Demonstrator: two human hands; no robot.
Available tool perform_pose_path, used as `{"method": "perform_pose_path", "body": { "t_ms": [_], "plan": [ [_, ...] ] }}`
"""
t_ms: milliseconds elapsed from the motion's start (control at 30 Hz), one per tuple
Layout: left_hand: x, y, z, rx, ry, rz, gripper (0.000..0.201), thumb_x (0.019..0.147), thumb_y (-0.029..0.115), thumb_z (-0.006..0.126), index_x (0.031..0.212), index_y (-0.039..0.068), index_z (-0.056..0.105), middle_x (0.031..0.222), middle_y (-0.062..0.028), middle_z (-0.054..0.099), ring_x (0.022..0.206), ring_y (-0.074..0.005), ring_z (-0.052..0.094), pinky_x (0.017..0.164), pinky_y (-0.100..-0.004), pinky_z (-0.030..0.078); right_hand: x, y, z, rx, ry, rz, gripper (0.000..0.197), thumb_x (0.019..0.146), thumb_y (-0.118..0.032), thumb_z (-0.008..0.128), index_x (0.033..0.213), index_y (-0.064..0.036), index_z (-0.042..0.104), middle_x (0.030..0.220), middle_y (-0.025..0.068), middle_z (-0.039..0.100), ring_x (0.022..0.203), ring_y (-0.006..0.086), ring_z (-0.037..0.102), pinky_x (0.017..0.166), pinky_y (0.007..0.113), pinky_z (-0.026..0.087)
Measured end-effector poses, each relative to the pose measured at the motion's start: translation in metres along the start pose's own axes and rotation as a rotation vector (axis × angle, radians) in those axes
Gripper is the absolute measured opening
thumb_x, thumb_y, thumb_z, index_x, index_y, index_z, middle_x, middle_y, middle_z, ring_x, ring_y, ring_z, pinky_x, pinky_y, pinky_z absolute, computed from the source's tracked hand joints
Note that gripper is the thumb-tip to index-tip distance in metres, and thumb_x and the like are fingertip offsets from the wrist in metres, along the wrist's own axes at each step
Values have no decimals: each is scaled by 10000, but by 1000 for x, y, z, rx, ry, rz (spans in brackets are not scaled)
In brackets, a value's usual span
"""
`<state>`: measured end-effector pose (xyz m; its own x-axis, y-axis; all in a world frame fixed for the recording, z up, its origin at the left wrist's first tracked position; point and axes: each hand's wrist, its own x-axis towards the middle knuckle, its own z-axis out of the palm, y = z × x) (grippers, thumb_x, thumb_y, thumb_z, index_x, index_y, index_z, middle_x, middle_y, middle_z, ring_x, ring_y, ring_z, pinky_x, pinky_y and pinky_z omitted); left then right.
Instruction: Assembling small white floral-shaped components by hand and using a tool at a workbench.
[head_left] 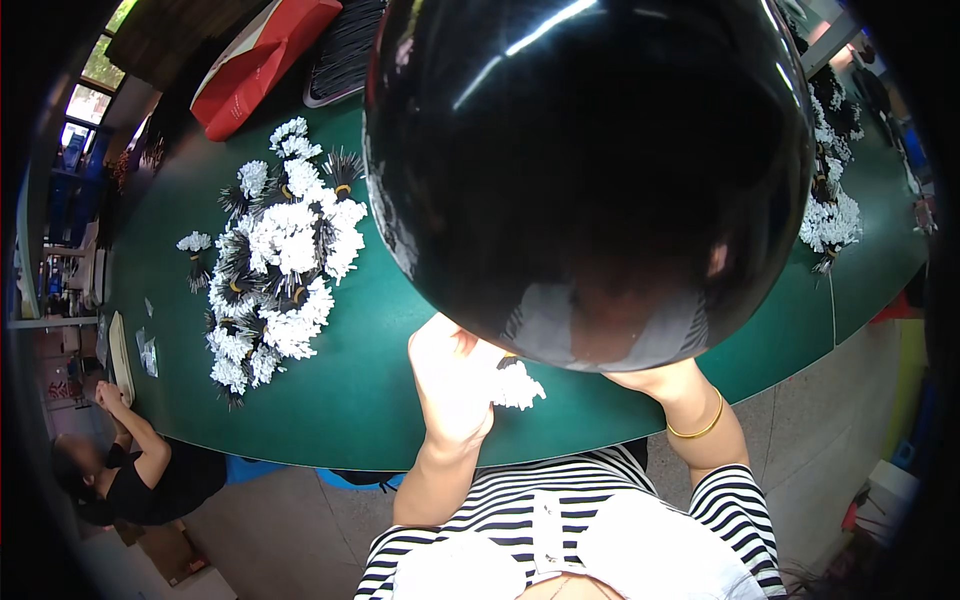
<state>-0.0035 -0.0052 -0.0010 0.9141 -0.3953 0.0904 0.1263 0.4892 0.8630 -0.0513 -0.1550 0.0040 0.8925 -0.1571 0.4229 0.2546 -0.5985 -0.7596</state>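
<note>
Brightly white, frilly-headed bundle (518, 386)

wht/blk bundles (285, 238), grn table (370, 400), blk dome (590, 180), b/w striped top (500, 500)

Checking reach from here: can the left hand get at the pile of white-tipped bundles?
Probably yes: the pile lies left of the left hand, with green tabletop between and no visible obstacle, though a glossy black dome partly hides that hand.
</note>
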Motion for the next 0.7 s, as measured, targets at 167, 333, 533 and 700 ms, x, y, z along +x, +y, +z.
{"method": "perform_pose_path", "body": {
  "t_ms": [167,333,533,700],
  "plan": [
    [0,1,1,7,40,-13,120,758,-47,559,877,-68,561,806,-84,603,705,-100,563,650,-209,446,1,-4,1,81,-17,53,71,735,-29,586,727,35,556,645,159,558,550,322,531,515,343,437],
    [2,0,-6,264,-73,66,129,747,-57,566,875,-66,561,802,-81,601,703,-98,559,640,-207,442,1,-5,2,93,2,73,68,749,-31,577,748,36,567,657,166,564,571,327,539,539,345,445],
    [2,-2,-1,-11,31,34,136,736,-35,579,866,-64,552,774,-68,581,677,-97,540,632,-202,434,4,-6,1,155,-140,100,63,754,-24,572,755,38,571,662,164,567,582,317,546,549,347,446],
    [0,-2,0,47,8,45,137,733,-23,560,858,-70,531,735,-64,554,647,-90,522,584,-207,430,-1,-3,0,105,4,93,62,753,-15,575,764,42,553,655,151,561,551,304,542,507,335,436]
  ]
}}
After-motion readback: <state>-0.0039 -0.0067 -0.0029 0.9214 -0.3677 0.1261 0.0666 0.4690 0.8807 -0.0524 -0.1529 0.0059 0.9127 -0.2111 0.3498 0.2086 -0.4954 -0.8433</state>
